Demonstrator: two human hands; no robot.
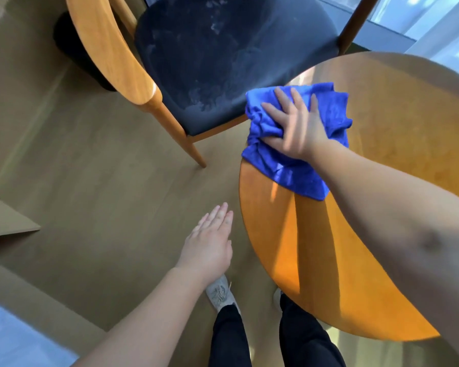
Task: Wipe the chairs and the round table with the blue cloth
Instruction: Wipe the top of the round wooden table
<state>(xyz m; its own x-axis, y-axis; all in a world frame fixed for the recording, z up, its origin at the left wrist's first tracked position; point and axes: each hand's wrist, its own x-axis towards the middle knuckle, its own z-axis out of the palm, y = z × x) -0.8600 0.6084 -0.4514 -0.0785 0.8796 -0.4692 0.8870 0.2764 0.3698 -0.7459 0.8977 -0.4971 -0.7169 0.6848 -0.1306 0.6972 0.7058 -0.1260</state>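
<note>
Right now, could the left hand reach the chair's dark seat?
Probably yes. The left hand is open and holds nothing, and only bare floor lies between it and the chair seat. Leaning may help.

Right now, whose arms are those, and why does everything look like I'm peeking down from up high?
No machine here: these are a person's own two arms. The single picture comes from a camera worn on their head, looking down, so you see what they see. The right hand has its grip on the blue cloth, bunched up and pressed on the round table near its edge. The left hand is flat and open, holding nothing, out over the floor. Beside the table stands a wooden chair with a dark seat. At the bottom are the person's shoes.
</note>
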